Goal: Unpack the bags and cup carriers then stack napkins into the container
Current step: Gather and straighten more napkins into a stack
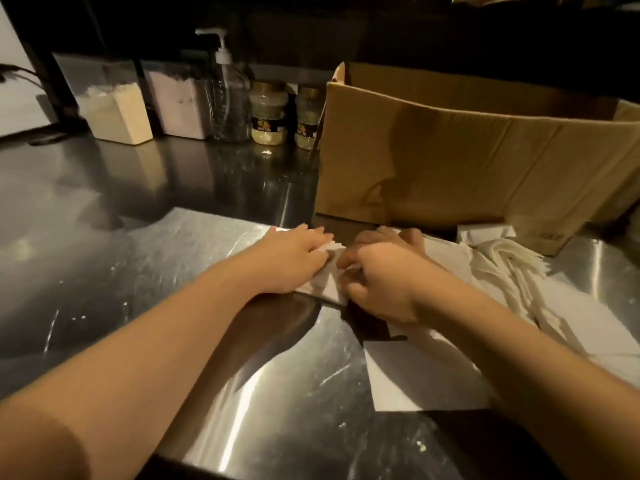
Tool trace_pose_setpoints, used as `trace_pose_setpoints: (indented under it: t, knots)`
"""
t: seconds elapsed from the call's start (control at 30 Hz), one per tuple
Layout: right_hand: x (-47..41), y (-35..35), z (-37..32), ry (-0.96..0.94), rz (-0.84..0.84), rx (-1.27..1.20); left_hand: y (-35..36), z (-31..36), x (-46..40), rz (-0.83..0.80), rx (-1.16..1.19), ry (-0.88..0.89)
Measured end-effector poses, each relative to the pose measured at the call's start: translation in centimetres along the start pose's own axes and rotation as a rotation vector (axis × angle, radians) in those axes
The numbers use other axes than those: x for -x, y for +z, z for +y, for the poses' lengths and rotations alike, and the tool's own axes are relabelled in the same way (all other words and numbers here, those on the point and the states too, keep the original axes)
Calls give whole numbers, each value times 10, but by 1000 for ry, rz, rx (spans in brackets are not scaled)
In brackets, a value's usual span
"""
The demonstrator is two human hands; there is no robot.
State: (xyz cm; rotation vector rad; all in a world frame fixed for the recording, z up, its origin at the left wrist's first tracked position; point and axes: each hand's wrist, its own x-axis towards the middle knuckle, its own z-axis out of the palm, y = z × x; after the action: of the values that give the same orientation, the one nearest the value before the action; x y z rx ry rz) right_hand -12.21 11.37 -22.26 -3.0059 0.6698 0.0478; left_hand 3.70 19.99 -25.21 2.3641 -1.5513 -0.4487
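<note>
Both my hands lie on a flat white paper bag (325, 287) on the steel counter, just in front of a cardboard box (460, 161). My left hand (294, 259) presses on the bag's left part with straight fingers. My right hand (377, 282) has its fingers curled and pinches the bag's edge near the middle. To the right lies a heap of white bags with twisted paper handles (519, 271). Another flat white sheet or bag (422, 379) lies under my right forearm. No napkin container shows.
The open cardboard box takes up the back right. At the back left stand two clear tubs of powder (117, 105), a pump bottle (228, 98) and two jars (268, 114). The steel counter (104, 237) stretches to the left and front.
</note>
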Motion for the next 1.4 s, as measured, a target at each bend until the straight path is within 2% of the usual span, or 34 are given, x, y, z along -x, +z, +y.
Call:
trace_pose_setpoints:
  t: [0.1,0.23,0.33,0.47,0.6,0.73,0.93,1.07,1.2,1.3,1.4]
  knots:
    - [5,-3,-6,23,-12,15,-2,4,9,89,161,-38]
    - [11,-8,-20,-31,-15,-87,4,3,9,398,410,-36]
    - [9,-7,-27,-29,-66,-139,8,-4,10,512,422,-4]
    - [9,1,-27,6,-8,-118,6,-15,17,458,510,8]
    - [13,9,-21,35,31,-149,-12,-28,22,335,329,95]
    - [12,12,-13,37,90,-228,-21,-31,28,112,278,104]
    - [11,17,-4,-19,31,-320,-23,-33,28,-30,189,167]
    - [11,21,-3,-11,143,-292,-21,-34,27,-8,219,175]
    - [10,29,-3,24,241,-378,-17,-32,23,45,271,195]
    - [9,32,-2,43,304,-481,-13,-30,21,153,224,248]
    - [10,31,-3,23,296,-645,-11,-29,17,268,216,256]
